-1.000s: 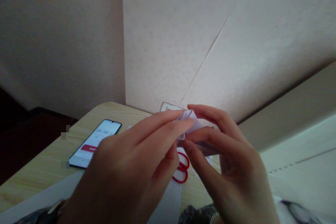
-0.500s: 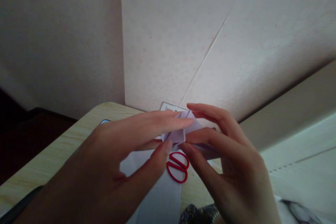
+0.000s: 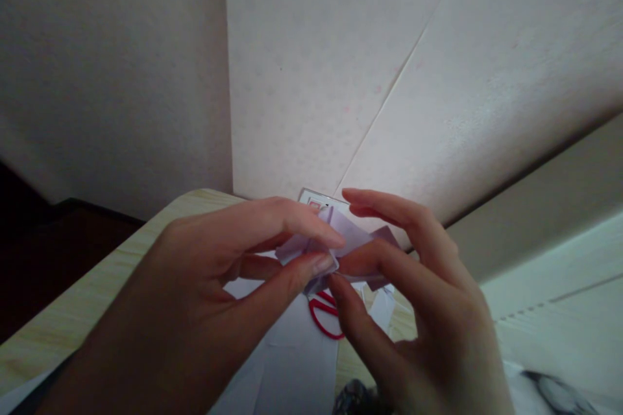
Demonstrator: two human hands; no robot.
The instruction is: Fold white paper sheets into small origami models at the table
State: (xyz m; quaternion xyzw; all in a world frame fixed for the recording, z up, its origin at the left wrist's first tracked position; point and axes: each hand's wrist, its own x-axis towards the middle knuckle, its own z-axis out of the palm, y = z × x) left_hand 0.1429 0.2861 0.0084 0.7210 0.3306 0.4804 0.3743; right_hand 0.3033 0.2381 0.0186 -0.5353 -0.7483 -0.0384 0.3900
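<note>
Between my two hands, above the table, is a folded piece of pale purple paper (image 3: 353, 237) with several creases and pointed corners. My left hand (image 3: 233, 266) pinches its left part between thumb and forefinger. From the right, my right hand (image 3: 413, 285) grips the lower middle edge with thumb and forefinger, its other fingers lifted away. Red-handled scissors (image 3: 324, 324) lie below the folded paper; their upper part is hidden behind it and my hands. White paper sheets (image 3: 296, 363) are spread under the scissors.
The light wooden table (image 3: 78, 298) has its rounded corner at the far left. A flat framed item (image 3: 311, 196) sits by the pale wall (image 3: 302, 110), mostly covered by my hands. A white paper scrap (image 3: 383, 307) lies to the right. Dark floor shows at left.
The folded paper has been turned and spread wider, with corners now showing on both sides. My left thumb has moved up onto it. More of the scissors is covered.
</note>
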